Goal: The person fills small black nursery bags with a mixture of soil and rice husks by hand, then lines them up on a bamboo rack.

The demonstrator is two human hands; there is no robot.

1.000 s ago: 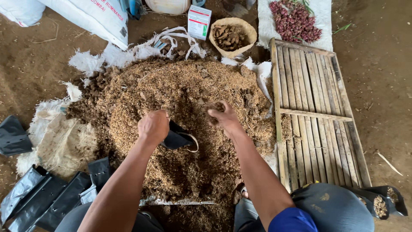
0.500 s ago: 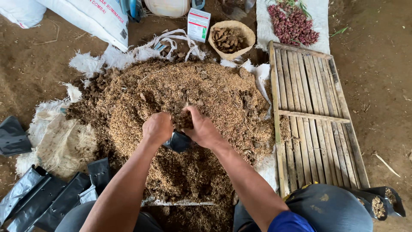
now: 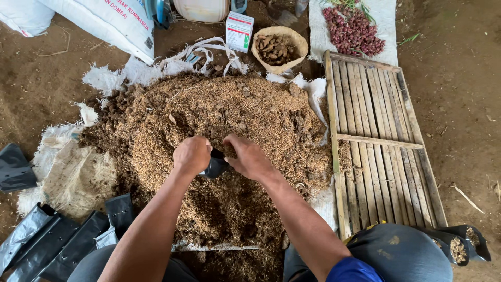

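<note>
A big heap of brown husk and soil mix (image 3: 219, 120) lies on torn white sacking in front of me. My left hand (image 3: 192, 155) grips the rim of a small black plastic grow bag (image 3: 216, 167) at the middle of the heap. My right hand (image 3: 249, 156) is pressed against the bag's other side, fingers curled at its mouth with mix under them. Most of the bag is hidden between the two hands.
A bamboo slat rack (image 3: 381, 141) lies on the right. Filled black bags (image 3: 462, 245) stand at lower right, empty black bags (image 3: 47, 240) lie at lower left. Behind the heap are a basket of brown pieces (image 3: 275, 49), red bulbs on a white sheet (image 3: 352, 31) and a white sack (image 3: 112, 21).
My right hand came back from the far side of the heap to the bag's mouth. My left hand has kept hold of the bag in the same place.
</note>
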